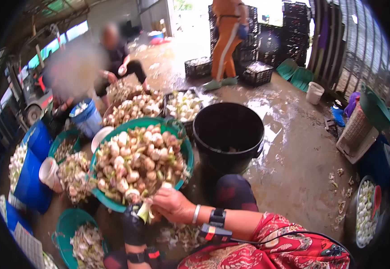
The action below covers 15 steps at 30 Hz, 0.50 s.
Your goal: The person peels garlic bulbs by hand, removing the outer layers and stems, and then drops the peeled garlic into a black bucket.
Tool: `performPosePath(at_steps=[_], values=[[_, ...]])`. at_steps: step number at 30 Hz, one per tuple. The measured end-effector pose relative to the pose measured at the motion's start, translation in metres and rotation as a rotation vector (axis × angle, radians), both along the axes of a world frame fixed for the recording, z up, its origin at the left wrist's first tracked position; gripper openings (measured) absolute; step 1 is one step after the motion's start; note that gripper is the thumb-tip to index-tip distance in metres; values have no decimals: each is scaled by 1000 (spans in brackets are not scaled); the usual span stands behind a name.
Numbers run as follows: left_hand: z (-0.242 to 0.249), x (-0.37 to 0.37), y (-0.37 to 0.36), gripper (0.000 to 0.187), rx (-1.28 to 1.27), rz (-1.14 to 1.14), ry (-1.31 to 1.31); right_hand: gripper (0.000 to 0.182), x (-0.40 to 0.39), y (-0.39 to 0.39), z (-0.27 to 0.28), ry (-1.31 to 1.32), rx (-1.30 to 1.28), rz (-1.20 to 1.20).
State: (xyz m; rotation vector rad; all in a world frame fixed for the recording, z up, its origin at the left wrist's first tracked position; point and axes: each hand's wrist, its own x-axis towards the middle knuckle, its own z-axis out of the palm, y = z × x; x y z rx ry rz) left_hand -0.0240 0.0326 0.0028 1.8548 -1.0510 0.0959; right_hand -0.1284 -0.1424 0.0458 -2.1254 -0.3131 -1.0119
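Note:
A green tub (97,193) heaped with garlic bulbs (134,159) stands before me. At its near rim, my left hand (135,226), in a dark glove, is closed round a garlic bulb with a pale green stem (145,211). Touching or nearly touching that stem from the right is my right hand (172,204), bare, with its fingers curled together. What lies inside the right fingers is hidden. A white bracelet and a dark strap are on the right wrist.
A black bucket (228,139) stands beyond my right hand. Lower left is a green basket (62,228) with peelings. Blue tubs (33,184) line the left. A seated person (123,62) and a standing person in orange (226,40) are further back. Metal basin (360,224) at right.

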Motion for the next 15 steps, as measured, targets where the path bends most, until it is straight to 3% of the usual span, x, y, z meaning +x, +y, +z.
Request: performPosePath(at_steps=[1,4,7,9,11,12,13,15], values=[[29,-11,-7,31,64,-71,-328,7,2,2,-4,0,-11,18],[-4,8,5,35,105,-15,-304,13,10,4,-16,-3,85,20],[-6,10,5,29,150,-83,-298,11,7,11,-7,19,88,70],[-41,24,16,19,-228,-47,743,13,0,18,6,50,45,136],[-11,13,15,15,-312,32,785,14,3,12,1,113,31,103],[-2,6,16,12,-407,87,836,13,10,2,-8,165,162,75],[-3,6,17,12,-409,96,845,15,16,-7,-16,221,279,43],[-3,5,14,12,-74,22,177,43,16,-9,-21,554,641,147]])
